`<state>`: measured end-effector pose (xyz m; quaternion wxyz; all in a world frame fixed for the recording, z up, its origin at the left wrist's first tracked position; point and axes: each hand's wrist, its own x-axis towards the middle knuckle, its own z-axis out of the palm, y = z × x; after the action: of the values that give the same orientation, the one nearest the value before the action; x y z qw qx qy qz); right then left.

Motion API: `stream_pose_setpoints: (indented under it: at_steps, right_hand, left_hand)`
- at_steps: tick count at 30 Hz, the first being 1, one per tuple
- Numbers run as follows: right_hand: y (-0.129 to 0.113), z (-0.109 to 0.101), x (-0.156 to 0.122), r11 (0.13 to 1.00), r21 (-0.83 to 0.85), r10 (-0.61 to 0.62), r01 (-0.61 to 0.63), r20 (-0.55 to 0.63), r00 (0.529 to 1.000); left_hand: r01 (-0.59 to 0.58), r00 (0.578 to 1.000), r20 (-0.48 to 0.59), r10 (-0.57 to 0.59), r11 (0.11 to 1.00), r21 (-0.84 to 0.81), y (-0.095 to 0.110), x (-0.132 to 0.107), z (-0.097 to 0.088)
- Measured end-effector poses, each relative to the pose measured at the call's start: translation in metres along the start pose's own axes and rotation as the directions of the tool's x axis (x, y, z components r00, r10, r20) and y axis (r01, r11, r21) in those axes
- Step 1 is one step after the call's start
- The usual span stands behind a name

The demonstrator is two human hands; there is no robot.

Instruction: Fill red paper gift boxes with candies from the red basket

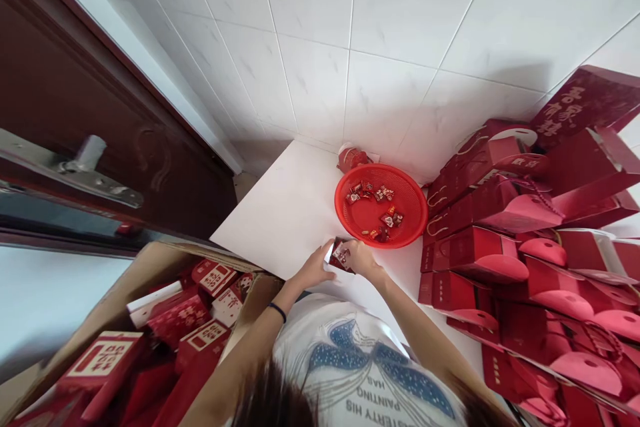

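The left hand (316, 267) grips the box (330, 255) at its fingertips, the right hand (364, 259) curls over the sweets (342, 255) within (whether pinching any, one cannot tell), the basket (423, 210) lies just beyond both, and the step, seemingly settling sweets, next calls for a steady box.

- Dark reddish-brown door (90, 67) at ten o'clock
- Metal lever handle (91, 152) on that door, at nine o'clock
- White marbled wall tiles (315, 47) at twelve o'clock
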<state>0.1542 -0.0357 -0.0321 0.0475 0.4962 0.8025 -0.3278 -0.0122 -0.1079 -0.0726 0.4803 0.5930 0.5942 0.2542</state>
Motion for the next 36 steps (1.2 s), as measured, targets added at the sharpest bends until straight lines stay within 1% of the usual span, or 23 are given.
stream_pose_setpoints:
  at_steps: [2,4,5,6,7,8,9,10,11,14,16,17,19,21,23,24,26,28,29,31,32,34,36]
  right_hand:
    - [-0.001,-0.003,-0.002,0.999,0.017,-0.031,0.031,-0.004,1.000]
    - [0.001,-0.005,-0.005,0.997,0.035,-0.061,0.062,-0.037,0.997]
    - [0.004,-0.006,-0.008,0.996,0.049,-0.075,0.079,-0.076,0.994]
    - [0.008,-0.006,-0.012,0.993,0.072,-0.085,0.096,-0.142,0.986]
    - [0.015,-0.005,-0.017,0.989,0.102,-0.085,0.111,-0.232,0.969]
    - [0.023,-0.004,-0.023,0.983,0.139,-0.069,0.121,-0.331,0.941]
    - [0.033,-0.001,-0.029,0.975,0.182,-0.038,0.129,-0.432,0.901]
    - [0.042,0.003,-0.035,0.967,0.223,0.004,0.125,-0.501,0.865]
    - [0.051,0.007,-0.040,0.959,0.259,0.041,0.117,-0.535,0.844]
    - [0.066,0.022,-0.053,0.933,0.341,0.100,0.118,-0.559,0.823]
    - [0.065,0.030,-0.056,0.898,0.403,0.095,0.176,-0.568,0.818]
    - [0.061,0.033,-0.056,0.872,0.439,0.084,0.216,-0.569,0.818]
    - [0.053,0.036,-0.053,0.802,0.516,0.057,0.301,-0.567,0.822]
    - [0.046,0.038,-0.049,0.733,0.574,0.035,0.366,-0.568,0.822]
    - [0.043,0.041,-0.044,0.712,0.580,0.022,0.395,-0.581,0.813]
    - [0.043,0.043,-0.042,0.728,0.561,0.021,0.394,-0.593,0.805]
    - [0.045,0.049,-0.039,0.796,0.497,0.047,0.346,-0.620,0.783]
    - [0.048,0.056,-0.036,0.866,0.446,0.122,0.227,-0.627,0.769]
    - [0.049,0.060,-0.035,0.888,0.434,0.170,0.151,-0.615,0.770]
    - [0.049,0.067,-0.033,0.905,0.425,0.255,0.014,-0.567,0.784]
    - [0.049,0.070,-0.032,0.906,0.422,0.280,-0.032,-0.541,0.793]
    - [0.049,0.075,-0.031,0.903,0.423,0.300,-0.072,-0.501,0.812]
    - [0.050,0.078,-0.030,0.893,0.446,0.304,-0.068,-0.483,0.822]
  left_hand:
    - [0.018,1.000,0.008,-0.018,1.000,0.003,0.001,0.000,0.000]
    - [0.029,0.999,0.017,-0.029,1.000,-0.011,0.002,0.001,0.000]
    - [0.025,1.000,0.017,-0.025,0.999,-0.022,0.002,0.001,0.000]
    - [0.015,1.000,0.014,-0.015,0.999,-0.034,0.002,0.001,0.000]
    - [-0.001,1.000,0.009,0.002,0.999,-0.043,0.002,0.000,0.000]
    - [-0.022,1.000,0.001,0.022,0.999,-0.048,0.002,0.000,0.000]
    - [-0.043,0.999,-0.013,0.043,0.998,-0.048,0.002,-0.001,0.000]
    - [-0.063,0.998,-0.035,0.061,0.997,-0.043,0.003,-0.002,0.001]
    - [-0.079,0.995,-0.065,0.076,0.996,-0.036,0.004,-0.002,0.001]
    - [-0.116,0.975,-0.191,0.112,0.993,-0.011,0.008,-0.003,0.003]
    - [-0.162,0.958,-0.237,0.159,0.987,0.010,0.014,-0.003,0.003]
    - [-0.188,0.952,-0.239,0.189,0.982,0.027,0.017,-0.002,0.004]
    - [-0.229,0.948,-0.210,0.240,0.971,0.073,0.023,0.000,0.005]
    - [-0.245,0.954,-0.150,0.261,0.963,0.115,0.029,0.000,0.005]
    - [-0.245,0.962,-0.086,0.258,0.960,0.135,0.033,0.000,0.006]
    - [-0.240,0.966,-0.065,0.251,0.961,0.135,0.034,-0.001,0.006]
    - [-0.221,0.972,-0.052,0.229,0.967,0.124,0.033,-0.002,0.006]
    - [-0.194,0.978,-0.052,0.200,0.976,0.102,0.031,-0.004,0.006]
    - [-0.183,0.981,-0.049,0.187,0.979,0.089,0.030,-0.005,0.006]
    - [-0.173,0.984,-0.035,0.175,0.983,0.061,0.026,-0.005,0.006]
    - [-0.177,0.984,-0.024,0.178,0.983,0.049,0.025,-0.005,0.006]
    - [-0.203,0.979,0.002,0.203,0.979,0.024,0.022,-0.005,0.006]
    - [-0.240,0.970,0.036,0.240,0.971,0.000,0.018,-0.005,0.004]
